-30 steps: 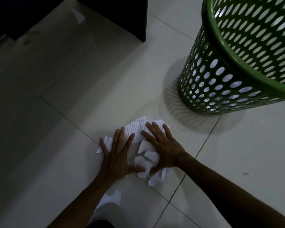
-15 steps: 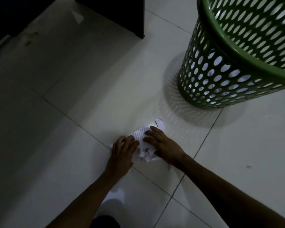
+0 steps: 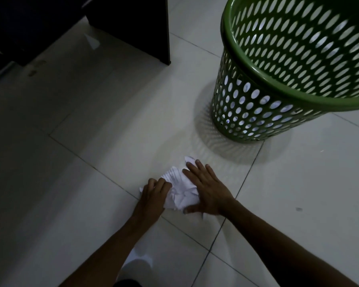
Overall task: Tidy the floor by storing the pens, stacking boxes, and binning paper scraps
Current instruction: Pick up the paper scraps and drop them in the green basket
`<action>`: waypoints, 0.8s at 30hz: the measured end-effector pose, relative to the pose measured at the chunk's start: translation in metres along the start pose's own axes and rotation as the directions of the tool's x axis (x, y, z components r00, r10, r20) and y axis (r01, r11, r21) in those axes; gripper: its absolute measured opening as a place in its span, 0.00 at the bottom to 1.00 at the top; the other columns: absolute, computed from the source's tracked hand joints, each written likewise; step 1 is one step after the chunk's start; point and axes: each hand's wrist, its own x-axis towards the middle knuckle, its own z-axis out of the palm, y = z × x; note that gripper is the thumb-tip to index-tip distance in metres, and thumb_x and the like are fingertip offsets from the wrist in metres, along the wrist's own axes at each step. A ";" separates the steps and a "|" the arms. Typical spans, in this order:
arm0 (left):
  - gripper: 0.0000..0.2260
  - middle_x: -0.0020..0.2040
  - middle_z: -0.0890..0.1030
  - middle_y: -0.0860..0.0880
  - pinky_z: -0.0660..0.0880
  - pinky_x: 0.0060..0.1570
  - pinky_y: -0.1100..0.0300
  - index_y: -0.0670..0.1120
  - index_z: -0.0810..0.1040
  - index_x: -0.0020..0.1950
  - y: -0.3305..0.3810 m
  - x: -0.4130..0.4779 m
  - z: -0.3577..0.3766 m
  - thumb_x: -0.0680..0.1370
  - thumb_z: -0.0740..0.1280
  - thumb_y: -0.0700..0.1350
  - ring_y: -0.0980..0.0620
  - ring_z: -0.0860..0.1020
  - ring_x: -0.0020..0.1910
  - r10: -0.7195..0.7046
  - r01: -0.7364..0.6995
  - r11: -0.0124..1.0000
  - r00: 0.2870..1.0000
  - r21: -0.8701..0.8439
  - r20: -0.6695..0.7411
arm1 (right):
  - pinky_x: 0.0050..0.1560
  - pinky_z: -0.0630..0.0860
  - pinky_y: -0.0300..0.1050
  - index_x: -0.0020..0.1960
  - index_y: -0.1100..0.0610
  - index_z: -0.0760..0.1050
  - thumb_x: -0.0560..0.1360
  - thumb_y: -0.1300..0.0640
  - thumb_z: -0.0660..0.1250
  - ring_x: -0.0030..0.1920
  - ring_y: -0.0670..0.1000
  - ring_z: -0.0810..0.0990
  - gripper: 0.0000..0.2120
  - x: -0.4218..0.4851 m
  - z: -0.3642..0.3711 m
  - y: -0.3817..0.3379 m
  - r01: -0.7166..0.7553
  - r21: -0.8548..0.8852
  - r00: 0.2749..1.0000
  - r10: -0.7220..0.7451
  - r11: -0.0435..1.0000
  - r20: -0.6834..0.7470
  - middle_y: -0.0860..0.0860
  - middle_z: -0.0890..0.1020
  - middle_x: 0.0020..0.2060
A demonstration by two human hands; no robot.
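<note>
Head view: paper scraps [image 3: 179, 191] now bunched tighter

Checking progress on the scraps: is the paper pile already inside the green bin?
No, the paper scraps lie bunched on the floor tile between the left hand and right hand, short of the green bin.

Paper scraps [image 3: 179, 190] sit bunched on the floor [image 3: 91, 141] between left hand [image 3: 153, 193] and right hand [image 3: 207, 193]; the bin [image 3: 257, 112] stands beyond, to the right (another scrap [image 3: 92, 41] far left, by the furniture [image 3: 133, 23]).

Crumpled white paper scraps [image 3: 179, 191] bunched on floor tile — apparently printed — near green bin [image 3: 255, 112].
</note>
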 end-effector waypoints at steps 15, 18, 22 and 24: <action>0.14 0.40 0.80 0.46 0.65 0.45 0.56 0.43 0.80 0.45 0.005 0.006 0.006 0.67 0.56 0.41 0.49 0.68 0.44 0.131 -0.130 0.991 0.989 0.021 -0.062 | 0.70 0.50 0.26 0.72 0.58 0.68 0.78 0.58 0.65 0.73 0.49 0.62 0.22 -0.001 0.001 -0.038 0.041 0.527 0.981 0.066 0.849 -0.182 0.57 0.67 0.72; 0.15 0.52 0.77 0.42 0.69 0.53 0.55 0.40 0.71 0.57 0.009 0.010 0.003 0.70 0.61 0.38 0.46 0.68 0.52 -0.006 0.010 0.994 0.999 -0.111 0.031 | 0.61 0.63 0.24 0.59 0.61 0.79 0.76 0.63 0.67 0.61 0.49 0.76 0.12 -0.001 -0.010 -0.045 0.040 0.563 0.958 0.129 0.825 -0.258 0.56 0.79 0.61; 0.27 0.51 0.81 0.41 0.77 0.47 0.58 0.37 0.74 0.62 0.021 0.013 -0.015 0.65 0.69 0.45 0.46 0.78 0.48 0.060 -0.039 0.971 0.995 -0.237 0.084 | 0.60 0.66 0.32 0.61 0.64 0.77 0.73 0.62 0.70 0.58 0.54 0.79 0.17 0.004 -0.027 -0.043 -0.072 0.534 0.977 0.167 0.843 -0.131 0.59 0.80 0.58; 0.35 0.48 0.81 0.39 0.80 0.42 0.54 0.33 0.76 0.61 0.024 0.014 -0.026 0.57 0.80 0.42 0.42 0.81 0.43 0.136 -0.106 0.957 0.986 -0.270 0.095 | 0.56 0.71 0.40 0.57 0.66 0.80 0.74 0.63 0.66 0.54 0.56 0.81 0.13 -0.002 -0.041 -0.044 -0.066 0.569 0.965 0.198 0.820 -0.173 0.61 0.82 0.54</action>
